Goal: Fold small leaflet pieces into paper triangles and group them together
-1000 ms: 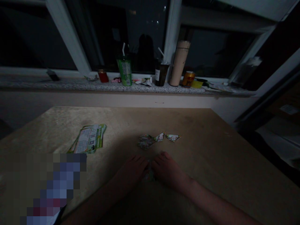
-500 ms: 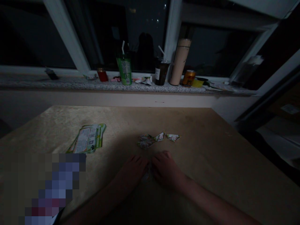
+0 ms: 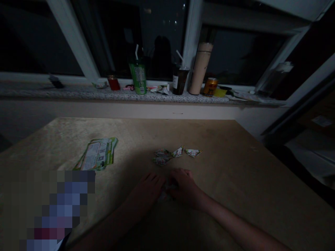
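Observation:
In the middle of the table, my left hand (image 3: 150, 186) and my right hand (image 3: 185, 186) meet over a small printed paper or wrapper (image 3: 165, 195). Both hands are closed at its edges, with the fingers bent; dim light and the fingers hide much of the piece. Just beyond them lies a cluster of folded printed pieces (image 3: 162, 157). To its right are a folded triangular piece (image 3: 178, 151) and another flat triangle (image 3: 193, 152), their print white and green.
Green printed sheets (image 3: 101, 153) lie stacked at the left of the table (image 3: 222, 139). A blurred-out bluish object is at lower left. Along the windowsill (image 3: 86, 93) stand a green cup (image 3: 138, 78), a dark cup (image 3: 179, 82), a pink flask (image 3: 201, 69) and an orange can (image 3: 210, 87).
The fingers of my right hand have shifted slightly at the small piece, and more of it shows between my hands. My left hand stays nearly in place.

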Demonstrator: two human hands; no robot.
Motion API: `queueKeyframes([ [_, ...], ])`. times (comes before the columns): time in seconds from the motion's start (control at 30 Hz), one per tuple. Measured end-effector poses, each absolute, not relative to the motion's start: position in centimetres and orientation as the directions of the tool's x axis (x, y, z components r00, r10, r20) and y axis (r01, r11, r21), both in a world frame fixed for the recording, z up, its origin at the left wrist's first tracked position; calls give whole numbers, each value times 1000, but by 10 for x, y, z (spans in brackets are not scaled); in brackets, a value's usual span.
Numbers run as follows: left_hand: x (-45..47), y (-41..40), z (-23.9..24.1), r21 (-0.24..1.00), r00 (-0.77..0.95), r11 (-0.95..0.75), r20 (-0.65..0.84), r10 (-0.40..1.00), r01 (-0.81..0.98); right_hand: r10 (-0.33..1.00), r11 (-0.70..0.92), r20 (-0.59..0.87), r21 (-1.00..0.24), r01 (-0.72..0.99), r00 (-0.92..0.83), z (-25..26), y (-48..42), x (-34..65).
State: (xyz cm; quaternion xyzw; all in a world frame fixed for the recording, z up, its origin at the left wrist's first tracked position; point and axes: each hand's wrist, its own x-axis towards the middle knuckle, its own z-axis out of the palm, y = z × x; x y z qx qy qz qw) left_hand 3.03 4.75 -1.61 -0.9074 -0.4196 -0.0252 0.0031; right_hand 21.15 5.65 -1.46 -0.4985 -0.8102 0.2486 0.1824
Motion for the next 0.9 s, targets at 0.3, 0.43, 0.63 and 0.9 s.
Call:
queueKeyframes([
  [0.3,43,2,-8,-68,608,-604,109,786,794,893,363,3,-596,716,-449,-10,57,212],
  [0.43,47,-35,-23,-212,693,-667,347,632,714,893,362,9,-609,706,-450,-14,58,212],
  [0.63,37,-43,-49,-132,620,-610,276,735,782,900,369,50,-615,697,-432,-14,55,211],
  [0.9,35,-39,-35,-103,618,-615,260,742,782,903,367,48,-600,711,-426,-10,51,209],
])
